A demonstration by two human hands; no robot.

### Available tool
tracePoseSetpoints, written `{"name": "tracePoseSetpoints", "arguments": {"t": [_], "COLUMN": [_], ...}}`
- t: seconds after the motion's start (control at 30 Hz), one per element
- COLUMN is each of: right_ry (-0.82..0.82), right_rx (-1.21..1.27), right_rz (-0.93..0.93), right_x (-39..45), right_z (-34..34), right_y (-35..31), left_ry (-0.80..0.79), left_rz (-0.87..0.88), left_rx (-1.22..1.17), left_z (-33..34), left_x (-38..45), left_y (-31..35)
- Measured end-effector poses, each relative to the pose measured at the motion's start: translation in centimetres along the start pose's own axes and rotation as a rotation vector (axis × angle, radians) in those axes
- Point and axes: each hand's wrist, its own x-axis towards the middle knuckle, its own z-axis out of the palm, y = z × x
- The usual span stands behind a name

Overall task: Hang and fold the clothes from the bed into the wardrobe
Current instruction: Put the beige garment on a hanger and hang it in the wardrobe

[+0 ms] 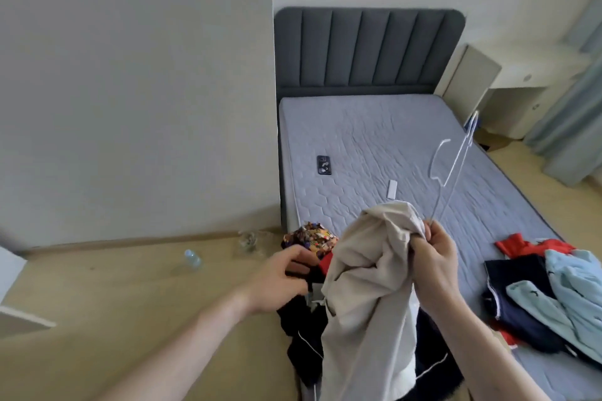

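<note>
Right hand: the right hand [435,257] pinches a bunched beige cloth garment [368,296] together with the lower end of a thin white wire hanger [456,159], raised over the bed's foot.
Left hand: the left hand [280,280], fingers curled, grips dark clothing [306,312] beside the beige garment.
Bed: grey quilted mattress [374,140] carries a black phone [323,165] and a small white bar [392,189].
Pile: light blue, navy and red clothes [547,293] lie at the mattress's right edge.
</note>
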Motion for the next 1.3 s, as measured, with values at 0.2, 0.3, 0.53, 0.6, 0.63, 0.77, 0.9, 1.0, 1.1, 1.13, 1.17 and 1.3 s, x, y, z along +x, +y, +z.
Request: {"name": "tracePoseSetpoints", "arguments": {"t": [0.2,0.3,0.53,0.6,0.63,0.77,0.9,1.0,1.1,1.13,1.17,1.3], "right_ry": [-0.226,-0.332,-0.392,-0.406,-0.406,-0.508,-0.517,-0.43,-0.372,-0.364,-0.359,-0.284], "right_rx": [0.184,0.224,0.288,0.278,0.28,0.276,0.225,0.136,-0.044,-0.121,-0.196,-0.452], "right_rz": [0.135,0.177,0.177,0.174,0.18,0.189,0.184,0.148,0.086,0.062,0.035,-0.018], "right_x": [-3.2,-4.6,-4.4,-4.5,-4.6,-4.5,-3.5,-2.3,-0.9,-0.3,0.1,1.7], "right_z": [3.9,4.9,5.0,5.3,5.5,6.6,6.4,4.6,2.7,2.3,2.1,1.4], "right_y": [-4.7,-7.1,-10.4,-11.1,-11.4,-11.6,-11.3,-10.8,-9.9,-9.4,-9.0,-6.2], "left_ry": [0.01,0.022,0.038,0.039,0.056,0.104,0.239,0.416,0.585,0.613,0.64,0.689], "left_rz": [0.081,0.081,0.159,0.163,0.162,0.12,0.076,0.092,0.087,0.088,0.098,0.191], "left_rx": [0.104,0.062,0.011,-0.008,-0.004,0.206,0.362,0.228,0.032,-0.019,-0.05,-0.26], "left_z": [-0.1,-1.7,-4.7,-5.5,-5.7,-5.5,-5.7,-8.0,-10.6,-11.2,-11.6,-12.5], "left_x": [-4.7,-4.8,-6.4,-7.0,-7.1,-6.5,-5.9,-5.6,-6.8,-7.0,-7.2,-7.7], "left_y": [-3.1,-1.9,-1.1,-1.1,-1.1,-1.2,-3.1,-4.9,-3.1,-2.2,-1.1,4.0]}}
